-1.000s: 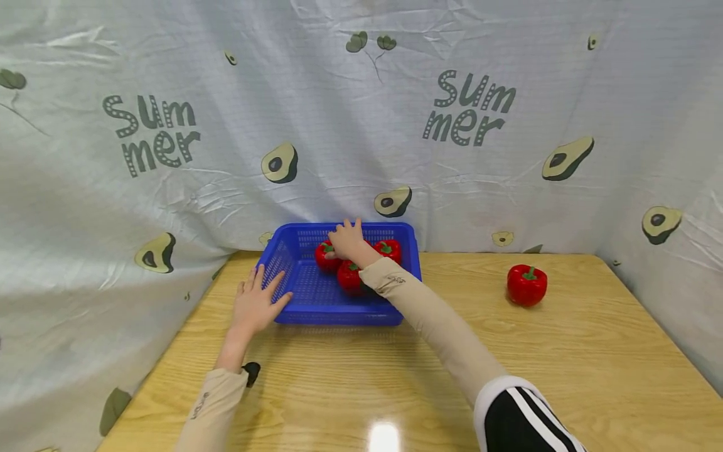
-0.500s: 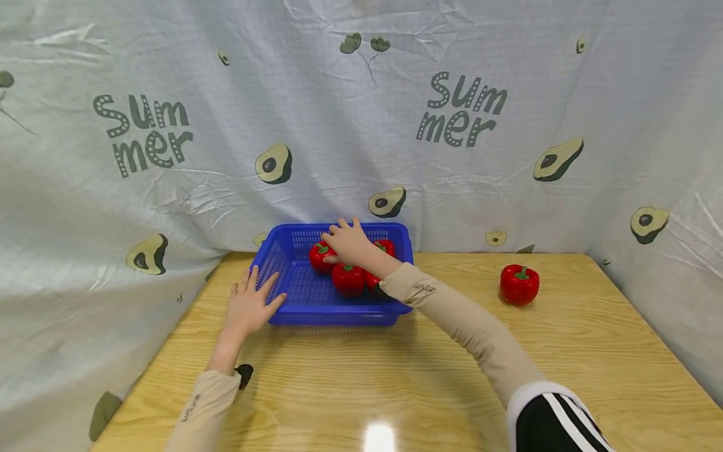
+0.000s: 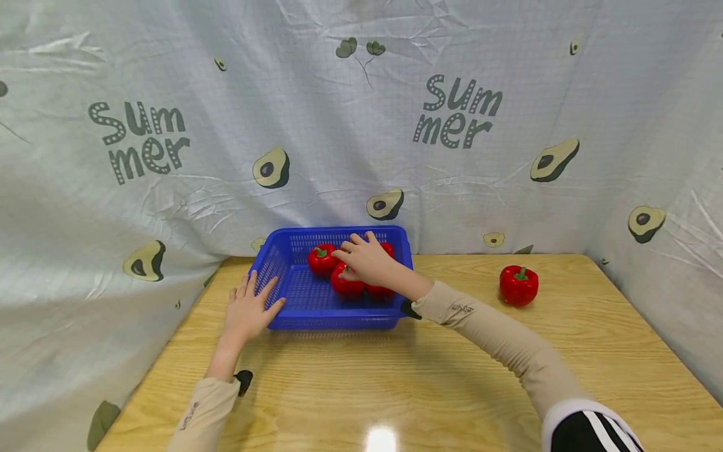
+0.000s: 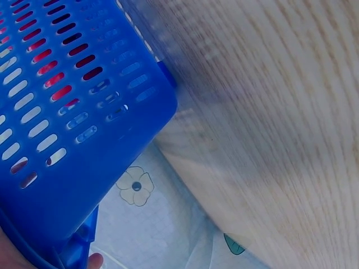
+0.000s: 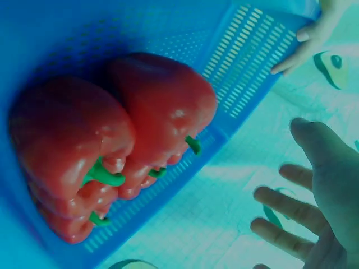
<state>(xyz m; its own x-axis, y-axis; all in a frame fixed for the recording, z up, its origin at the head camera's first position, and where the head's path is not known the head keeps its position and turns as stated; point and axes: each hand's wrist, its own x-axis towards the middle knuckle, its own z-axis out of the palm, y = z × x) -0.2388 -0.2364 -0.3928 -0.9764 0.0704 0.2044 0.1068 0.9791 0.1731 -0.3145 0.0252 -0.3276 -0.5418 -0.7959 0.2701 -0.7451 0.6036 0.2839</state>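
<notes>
A blue plastic basket [image 3: 333,321] with slotted walls holds several red bell peppers with green stems. One pepper [image 3: 320,260] lies at the back, another [image 3: 346,284] in front of it. My right hand [image 3: 369,257] hovers over the peppers with fingers spread, holding nothing; in the right wrist view its fingers [image 5: 291,210] stand apart from the peppers [image 5: 168,109]. At the basket's left rim rests my left hand [image 3: 246,314], fingers straight and spread. The left wrist view shows the basket wall [image 4: 106,162] close up, and just bits of that hand.
A single red bell pepper [image 3: 518,286] sits on the wooden table [image 3: 316,389], right of the basket. Behind the table hangs a pale cloth [image 3: 339,138] printed with avocados and lettering, close to the basket's back rim.
My right hand has drawn back and to the right from over the back-left pepper, uncovering it. The left hand stays at the rim. The head view has shifted slightly.
</notes>
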